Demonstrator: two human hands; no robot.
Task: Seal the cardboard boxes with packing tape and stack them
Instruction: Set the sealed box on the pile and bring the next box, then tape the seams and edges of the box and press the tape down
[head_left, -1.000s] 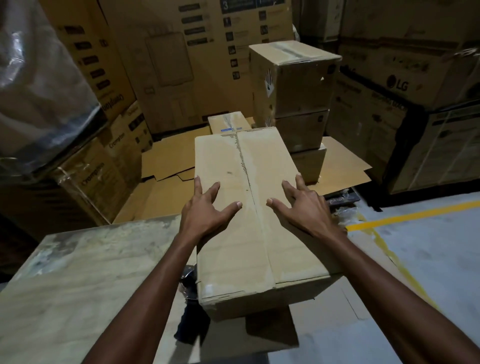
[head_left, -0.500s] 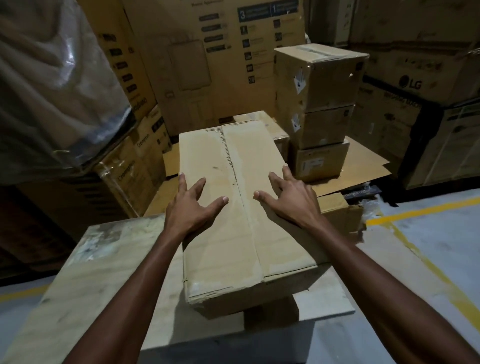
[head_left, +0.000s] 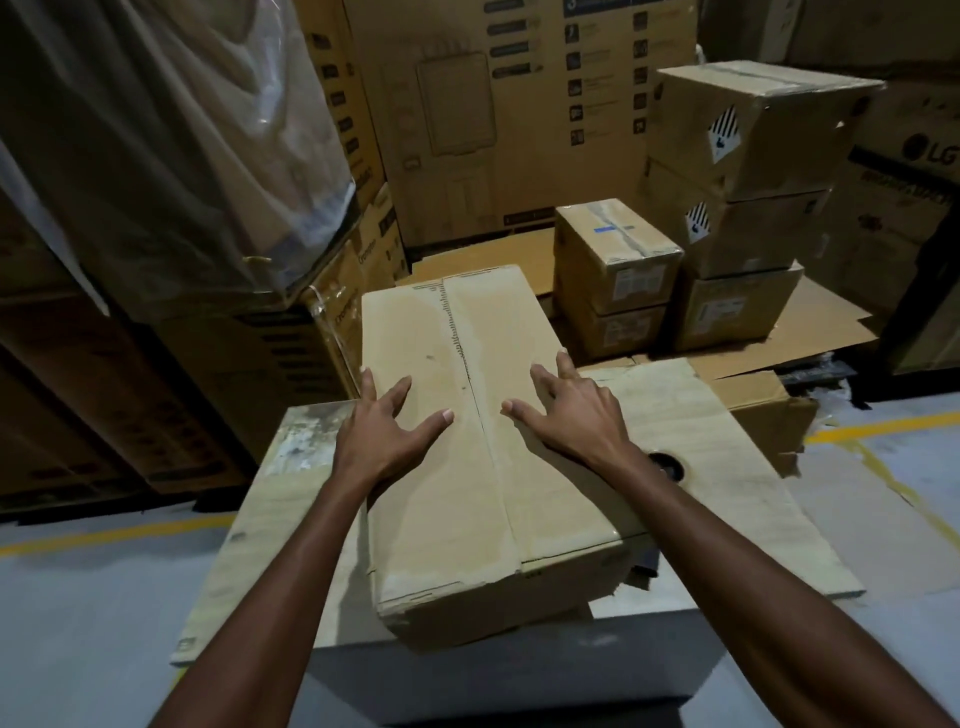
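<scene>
A long cardboard box (head_left: 467, 441) lies lengthwise on a pale worktop (head_left: 291, 499), its near end overhanging the front edge. Both hands press flat on its top, one on each side of the centre seam. The left hand (head_left: 382, 431) has its fingers (head_left: 399, 391) splayed wide, with the thumb stretched toward the seam and the outer finger at the box's left edge. The right hand (head_left: 569, 415) mirrors it, fingers apart and gripping nothing. The seam looks covered by glossy clear tape, though the sheen is faint. A dark ring (head_left: 667, 465) peeks out beside the right wrist. Beyond stand a low stack of two small boxes (head_left: 618, 260) and a taller stack of three boxes (head_left: 753, 208) on flattened cardboard (head_left: 810, 332).
</scene>
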